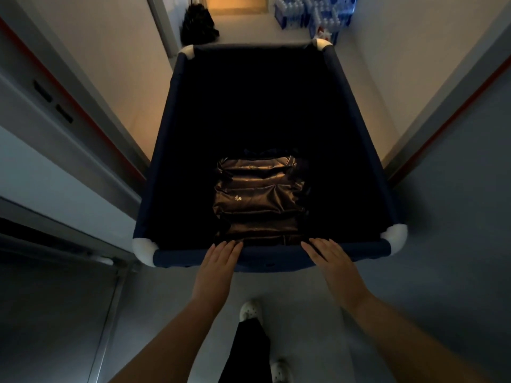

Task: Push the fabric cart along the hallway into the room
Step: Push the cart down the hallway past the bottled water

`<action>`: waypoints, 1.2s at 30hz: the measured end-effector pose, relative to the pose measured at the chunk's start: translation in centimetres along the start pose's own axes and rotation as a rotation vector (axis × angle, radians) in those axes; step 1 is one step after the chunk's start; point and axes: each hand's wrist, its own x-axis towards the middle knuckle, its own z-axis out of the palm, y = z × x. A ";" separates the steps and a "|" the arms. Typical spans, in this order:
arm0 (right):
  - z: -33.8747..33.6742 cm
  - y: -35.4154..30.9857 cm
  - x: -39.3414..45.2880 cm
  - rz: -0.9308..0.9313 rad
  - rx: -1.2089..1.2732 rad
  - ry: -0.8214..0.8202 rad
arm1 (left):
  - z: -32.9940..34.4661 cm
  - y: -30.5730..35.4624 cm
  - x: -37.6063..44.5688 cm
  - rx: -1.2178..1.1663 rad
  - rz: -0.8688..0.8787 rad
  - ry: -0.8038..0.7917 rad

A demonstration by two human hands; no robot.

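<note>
A: Where is the fabric cart (359,125)?

B: In the narrow hallway, between the 2 walls, its near rail right in front of the person.

A: And the hands?

B: The left hand (218,261) and the right hand (329,258) both lie flat on that near rail, fingers straight and close together, gripping nothing.

A: Anything inside?

B: A shiny dark padded bundle (257,200) at the bottom. Beyond the cart, packs of water bottles (312,12) stand on the right and a dark mop head (197,26) on the left.
</note>
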 end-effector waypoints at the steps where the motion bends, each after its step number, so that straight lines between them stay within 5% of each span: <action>1: -0.2 0.3 0.8 0.008 -0.009 -0.007 | -0.1 -0.4 0.8 -0.005 0.003 0.001; 13: -1.2 2.8 11.4 0.170 0.036 0.073 | -0.1 -5.2 12.0 -0.057 0.049 0.030; 36: -1.7 10.9 31.6 0.172 0.065 0.096 | -3.7 -12.5 32.6 -0.185 0.078 0.148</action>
